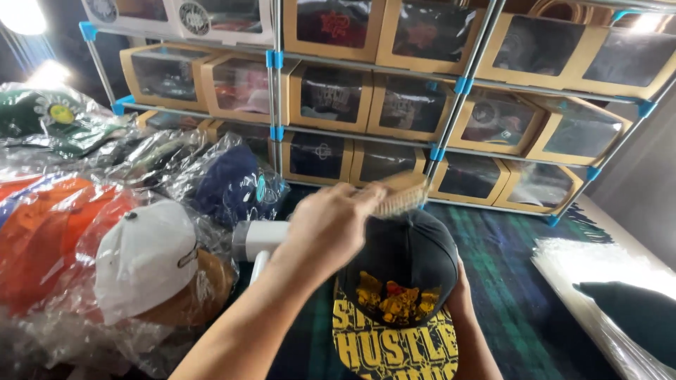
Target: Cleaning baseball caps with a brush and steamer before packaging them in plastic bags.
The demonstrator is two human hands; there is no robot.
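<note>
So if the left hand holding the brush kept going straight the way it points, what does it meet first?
Probably the row of windowed cardboard boxes on the bottom shelf behind the black cap. The left hand and its brush point up and right across the crown; depth is unclear.

A black cap (408,260) with yellow print on its brim sits upright; a light-bristled brush (401,195) touches its top.
</note>
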